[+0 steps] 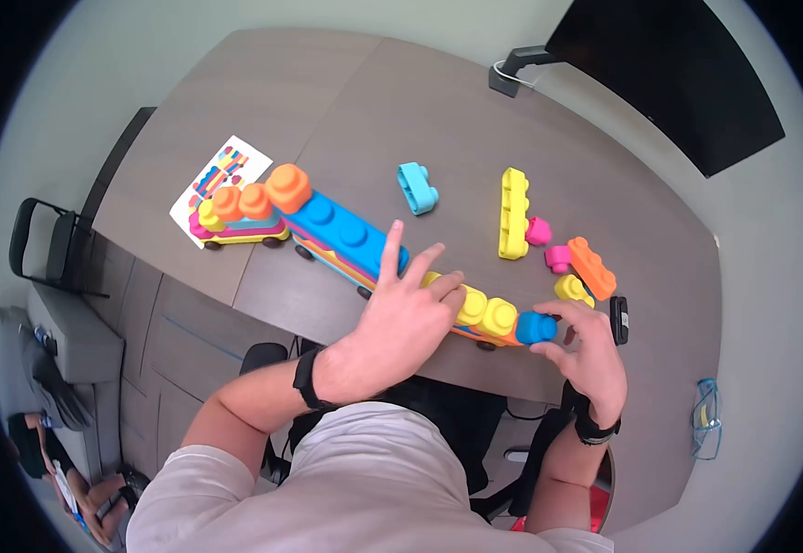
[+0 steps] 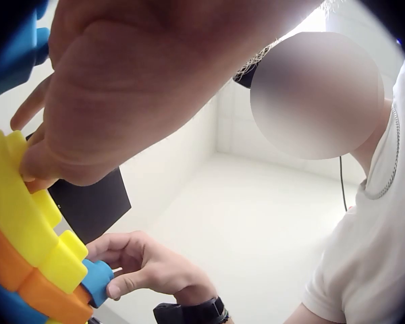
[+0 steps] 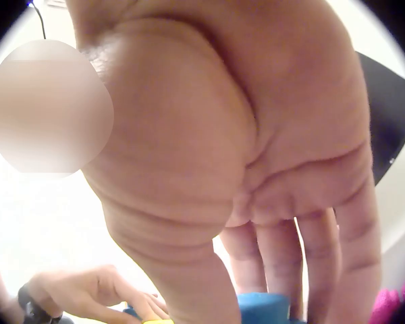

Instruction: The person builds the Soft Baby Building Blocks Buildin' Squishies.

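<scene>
The right hand (image 1: 588, 359) pinches a small blue block (image 1: 536, 327) between thumb and fingers, at the right end of a row of yellow blocks (image 1: 498, 316) on an orange base. The left hand (image 1: 400, 318) rests with spread fingers on the yellow blocks' left part, one finger beside the long blue block (image 1: 337, 226). That blue block tops a layered wheeled car, with an orange block (image 1: 288, 187) at its left end. In the left wrist view the blue block (image 2: 98, 282) touches the yellow block (image 2: 66, 262). The right wrist view shows the blue block (image 3: 263, 307) behind the thumb.
A wheeled car with orange blocks (image 1: 226, 203) stands on a picture sheet (image 1: 249, 158) at the left. Beyond the hands lie a light blue block (image 1: 416, 189), a long yellow block (image 1: 513, 214), pink blocks (image 1: 538, 231) and an orange block (image 1: 591, 267). A monitor (image 1: 669, 74) stands behind; a person sits lower left.
</scene>
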Tool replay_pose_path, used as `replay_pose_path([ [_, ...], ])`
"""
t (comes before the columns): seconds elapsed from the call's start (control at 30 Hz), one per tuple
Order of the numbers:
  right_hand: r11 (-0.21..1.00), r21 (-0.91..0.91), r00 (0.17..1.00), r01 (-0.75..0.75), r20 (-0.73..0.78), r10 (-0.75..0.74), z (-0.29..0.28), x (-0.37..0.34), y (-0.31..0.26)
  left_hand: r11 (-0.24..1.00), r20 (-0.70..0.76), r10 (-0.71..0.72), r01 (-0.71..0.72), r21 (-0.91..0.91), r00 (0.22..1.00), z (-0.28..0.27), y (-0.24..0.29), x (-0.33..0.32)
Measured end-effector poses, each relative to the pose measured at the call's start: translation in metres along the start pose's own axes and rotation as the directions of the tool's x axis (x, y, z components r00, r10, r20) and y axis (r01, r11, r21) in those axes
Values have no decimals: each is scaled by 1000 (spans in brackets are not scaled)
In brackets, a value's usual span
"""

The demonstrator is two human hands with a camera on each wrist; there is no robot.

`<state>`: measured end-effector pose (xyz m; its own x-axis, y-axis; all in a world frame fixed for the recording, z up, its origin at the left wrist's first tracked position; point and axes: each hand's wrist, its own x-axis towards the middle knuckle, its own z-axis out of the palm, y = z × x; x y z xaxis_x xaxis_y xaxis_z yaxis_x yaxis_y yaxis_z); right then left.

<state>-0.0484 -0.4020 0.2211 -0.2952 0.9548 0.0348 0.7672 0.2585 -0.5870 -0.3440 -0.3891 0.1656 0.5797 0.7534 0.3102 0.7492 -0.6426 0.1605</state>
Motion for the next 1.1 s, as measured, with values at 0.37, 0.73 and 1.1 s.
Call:
replay_pose_path([
  [0.37, 1000, 29, 1000, 13, 21, -13, 8, 1, -6, 999, -34, -34, 33, -25, 999, -2, 2, 3],
  [0.73, 970, 195, 989, 147, -42, -141, -23, 44, 48, 997, -27, -80, 80, 7, 996, -9, 3, 2],
  [1.1, 974, -139, 979, -179, -126, 162, 66, 138, 129, 995, 55, -99, 97, 40, 994, -10, 6, 3],
])
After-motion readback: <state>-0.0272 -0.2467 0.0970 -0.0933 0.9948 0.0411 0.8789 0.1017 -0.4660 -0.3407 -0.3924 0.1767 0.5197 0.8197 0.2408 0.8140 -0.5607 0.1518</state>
